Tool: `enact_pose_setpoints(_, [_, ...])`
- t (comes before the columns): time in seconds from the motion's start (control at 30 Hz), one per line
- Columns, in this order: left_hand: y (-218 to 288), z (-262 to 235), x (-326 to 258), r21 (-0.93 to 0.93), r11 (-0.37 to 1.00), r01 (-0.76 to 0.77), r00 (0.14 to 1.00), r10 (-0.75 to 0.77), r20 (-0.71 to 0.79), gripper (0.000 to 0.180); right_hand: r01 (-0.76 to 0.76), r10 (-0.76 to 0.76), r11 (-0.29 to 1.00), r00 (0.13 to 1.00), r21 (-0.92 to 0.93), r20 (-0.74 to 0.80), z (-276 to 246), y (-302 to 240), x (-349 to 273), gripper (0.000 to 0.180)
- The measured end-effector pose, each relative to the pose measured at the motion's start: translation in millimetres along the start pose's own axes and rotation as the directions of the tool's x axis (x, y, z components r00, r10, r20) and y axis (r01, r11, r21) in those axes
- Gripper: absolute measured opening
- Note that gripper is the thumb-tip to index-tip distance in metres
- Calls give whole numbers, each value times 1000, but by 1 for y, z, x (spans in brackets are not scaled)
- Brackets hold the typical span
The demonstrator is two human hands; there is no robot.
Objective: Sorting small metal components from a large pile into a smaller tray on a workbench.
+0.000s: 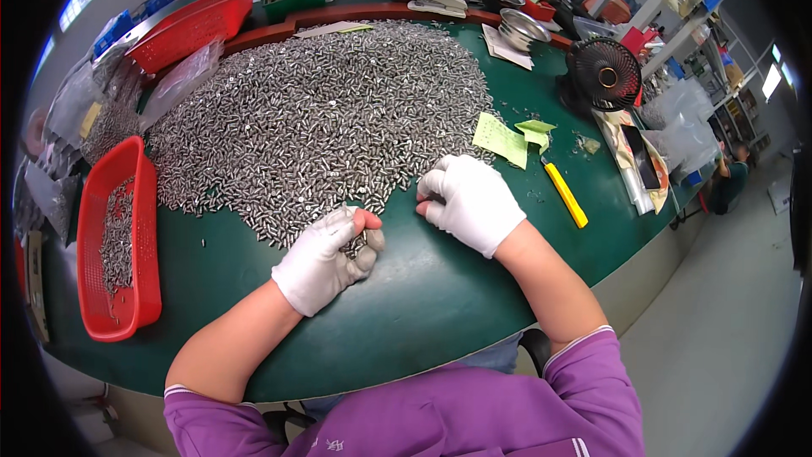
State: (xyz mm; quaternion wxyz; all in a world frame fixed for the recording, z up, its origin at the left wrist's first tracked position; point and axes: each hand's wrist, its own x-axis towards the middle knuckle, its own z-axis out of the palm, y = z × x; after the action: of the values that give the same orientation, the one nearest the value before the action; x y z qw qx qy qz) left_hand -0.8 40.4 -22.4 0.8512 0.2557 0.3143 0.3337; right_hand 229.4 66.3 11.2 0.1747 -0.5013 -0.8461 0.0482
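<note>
From here I judge the step is handpicking: left hand [328, 261] fingers curled round some pins [356, 245], right hand [475, 203] fingers bent, grip unclear, beside the pile [313, 127] at upper centre, so the next move calls for a light pinch.

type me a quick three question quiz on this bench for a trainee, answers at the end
1. True or false: the left hand and the right hand both wear white gloves.
2. Which hand visibly has small metal parts in its curled fingers?
3. What lies nearest the yellow-handled tool: A, the red basket; B, the light green paper slips; C, the black fan?

Key: 1, true; 2, the left hand; 3, B.
</note>
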Motion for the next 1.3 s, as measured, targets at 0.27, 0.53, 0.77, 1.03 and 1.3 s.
enact_pose_setpoints(0.27, [1, 1, 0, -25, 999, 25, 999, -25, 20, 18, -166, 138, 978, 968, -124, -211, -4, 20, 0, 5])
enact_pose_setpoints(0.53, [-1, -2, 1, 20, 1000, -18, 999, 17, 47, 24, -104, 98, 994, 983, -33, -156, 5, 13, 3, 8])
enact_pose_setpoints(0.77, [0, 1, 0, 2, 1000, -17, 999, 17, 42, 19, -60, 58, 998, 994, -24, -94, 12, 11, 5, 8])
enact_pose_setpoints(1.03, [-2, -3, 2, 34, 999, -19, 998, 17, 67, 21, 96, -68, 984, 981, 148, -184, 19, 0, 7, 7])
enact_pose_setpoints(1.3, [-2, 4, 2, 45, 999, 10, 1000, -11, 28, 14, 242, -188, 856, 969, 457, -162, 14, -23, 4, 13])
